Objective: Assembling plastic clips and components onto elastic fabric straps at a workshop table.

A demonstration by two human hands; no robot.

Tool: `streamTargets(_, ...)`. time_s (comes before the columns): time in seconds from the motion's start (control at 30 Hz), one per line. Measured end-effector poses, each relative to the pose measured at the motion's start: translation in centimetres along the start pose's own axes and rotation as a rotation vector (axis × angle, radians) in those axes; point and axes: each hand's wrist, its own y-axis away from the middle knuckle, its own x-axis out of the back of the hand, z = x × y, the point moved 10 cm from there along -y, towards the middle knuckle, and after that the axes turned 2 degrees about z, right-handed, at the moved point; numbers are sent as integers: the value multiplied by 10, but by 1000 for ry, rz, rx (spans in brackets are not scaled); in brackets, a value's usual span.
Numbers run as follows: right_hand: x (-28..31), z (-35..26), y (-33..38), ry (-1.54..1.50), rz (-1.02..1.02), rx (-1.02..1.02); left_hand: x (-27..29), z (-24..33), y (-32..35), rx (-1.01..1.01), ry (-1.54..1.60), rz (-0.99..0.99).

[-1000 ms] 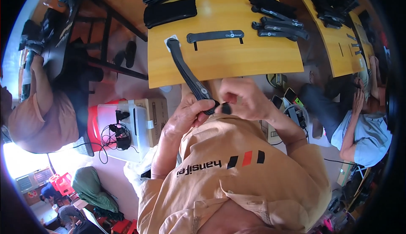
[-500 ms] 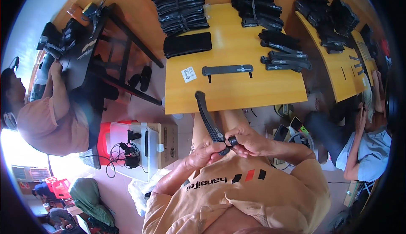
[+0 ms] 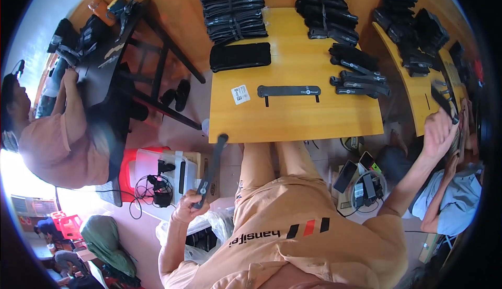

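Left hand now grips the long black plastic strap alone, swung off the tabletop's near-left corner; right hand has released, grip open, reaching far right.

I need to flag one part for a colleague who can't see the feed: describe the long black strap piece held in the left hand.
Start at the yellow wooden table and drop off its near left edge. There the left hand grips the low end of a long, narrow black strap piece, which slants up toward the table edge. Its lookalike lies flat on the tabletop; this one is held in the air.
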Motion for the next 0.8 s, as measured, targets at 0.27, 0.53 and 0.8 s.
streamTargets(0.27,-59,148,18,1028,-514,-322,-19,1,-126,-114,-109,260)
streamTargets(0.53,-38,164,14,1870,-318,-167,4,-39,-190,39,-63,440)
streamTargets(0.8,-14,159,11,1693,-268,-160,16,13,-132,-221,-421,712)
